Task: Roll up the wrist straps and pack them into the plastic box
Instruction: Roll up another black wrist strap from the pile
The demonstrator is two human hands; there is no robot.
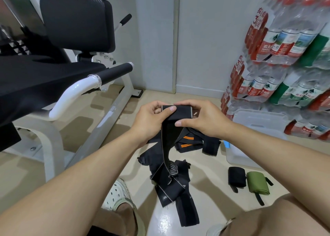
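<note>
Centre of the frame: both hands hold one black wrist strap (175, 113) above the floor. The left hand (151, 118) grips the strap's left end, thumb lying across the top of the fabric and fingers curled behind it. The right hand (201, 117) grips the right end, fingers arched over the top edge and thumb pressing the lower edge. Between the two hands the strap forms a short, wide roll or fold; which of the two cannot be told. Its edges carry a thin pale-grey piping. The free length of the strap hangs down from the roll, black with the same pale edging, and reaches a heap of loose straps (171, 175) on the floor at lower centre. The heap is mostly black; two pieces show orange stripes, and one shows grey-and-white ribbing.

Lower right: a rolled black strap (236, 178) and a rolled green strap (257, 182) lie side by side, touching, on the floor, each with a black tail loose.

Right of centre: the clear plastic box (237, 157) stands on the floor just beyond the two rolls, its lid (259, 117) tilted up behind it. Stacked packs of bottled water (278, 44) fill the upper right; a weight bench (53, 71) occupies the upper left.
</note>
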